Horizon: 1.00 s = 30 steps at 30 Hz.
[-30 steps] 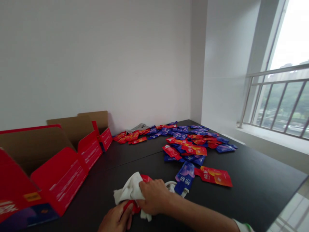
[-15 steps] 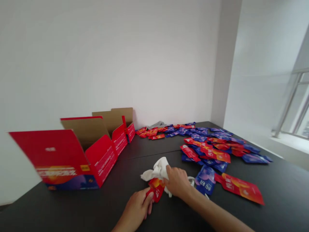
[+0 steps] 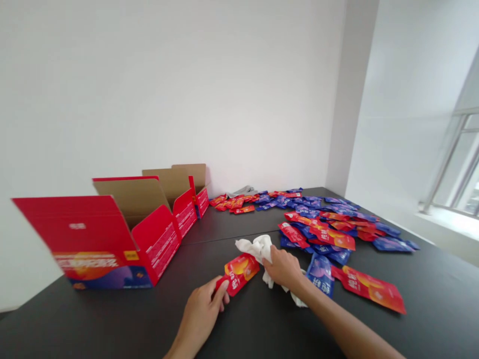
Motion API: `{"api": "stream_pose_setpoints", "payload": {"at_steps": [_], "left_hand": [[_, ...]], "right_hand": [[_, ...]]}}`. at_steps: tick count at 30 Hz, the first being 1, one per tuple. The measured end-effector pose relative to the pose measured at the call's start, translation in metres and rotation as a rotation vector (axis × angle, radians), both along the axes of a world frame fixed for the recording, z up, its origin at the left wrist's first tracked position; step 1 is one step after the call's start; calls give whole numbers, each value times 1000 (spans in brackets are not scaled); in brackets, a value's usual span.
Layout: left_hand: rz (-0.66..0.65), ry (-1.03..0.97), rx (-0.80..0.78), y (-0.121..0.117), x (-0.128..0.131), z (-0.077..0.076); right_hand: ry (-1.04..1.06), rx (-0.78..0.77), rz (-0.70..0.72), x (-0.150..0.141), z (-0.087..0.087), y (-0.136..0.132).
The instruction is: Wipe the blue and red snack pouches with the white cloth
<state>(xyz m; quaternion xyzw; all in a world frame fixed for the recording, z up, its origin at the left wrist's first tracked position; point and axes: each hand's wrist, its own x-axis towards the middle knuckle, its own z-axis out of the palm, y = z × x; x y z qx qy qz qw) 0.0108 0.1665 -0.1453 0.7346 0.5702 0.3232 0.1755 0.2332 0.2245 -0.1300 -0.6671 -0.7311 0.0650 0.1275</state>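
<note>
My left hand [image 3: 205,304] pinches the near, narrow end of a red pouch [image 3: 242,271] with orange print, held low over the dark table. My right hand [image 3: 282,267] is closed around a bunched white cloth [image 3: 260,247], which touches the pouch's far end. Part of the cloth trails under my right wrist. Close to that wrist lie a blue pouch [image 3: 321,274] and another red pouch [image 3: 374,289], both flat on the table.
Open red cartons [image 3: 123,239] with raised flaps stand in a row on the left. Piles of red and blue pouches [image 3: 333,234] spread along the right and back. A grey cloth [image 3: 243,191] lies near the wall. A seam crosses the black table [image 3: 209,249].
My right hand and the white cloth have shifted right, uncovering more of the red pouch. My left hand has moved slightly left with the pouch's end.
</note>
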Motion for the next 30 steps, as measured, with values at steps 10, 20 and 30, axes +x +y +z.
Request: {"api": "stream_pose_setpoints", "payload": {"at_steps": [10,20,30], "left_hand": [[-124,-3,457,-8,-3,2],[-443,255,193,-18,18,-2],[-402,266,218,-19,18,1]], "right_hand": [[552,246,49,13,18,7],[-67,84,358,-21,19,-32],[-103,117,476,-27,12,-34]]}}
